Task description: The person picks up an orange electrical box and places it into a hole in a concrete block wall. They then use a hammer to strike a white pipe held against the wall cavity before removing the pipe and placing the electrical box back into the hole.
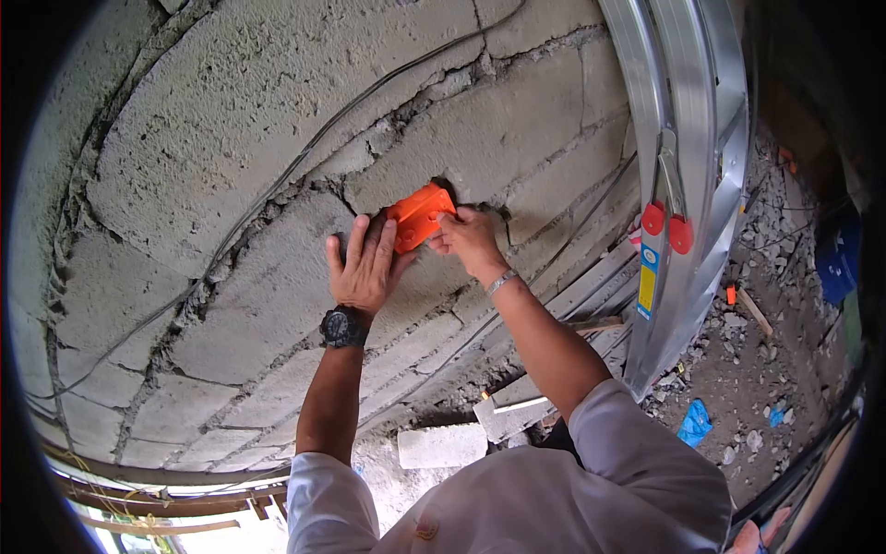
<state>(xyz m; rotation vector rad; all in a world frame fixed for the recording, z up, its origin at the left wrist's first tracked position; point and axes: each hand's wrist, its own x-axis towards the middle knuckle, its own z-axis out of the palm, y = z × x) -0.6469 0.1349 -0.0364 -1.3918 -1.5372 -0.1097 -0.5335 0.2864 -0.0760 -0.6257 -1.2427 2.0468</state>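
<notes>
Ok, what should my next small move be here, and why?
I'd probably nudge the bright orange plastic box gently and check its seating: your open left hand is at one end and your right hand at the other, while a dark gap shows beside it in the rough grey concrete-block wall.

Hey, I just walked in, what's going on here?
A person has both hands at an orange box against a rough block wall. The left hand is spread at its left end; the right hand's fingers are at the other. I can't tell whether the box is fixed. A metal ladder stands to the right.
</notes>
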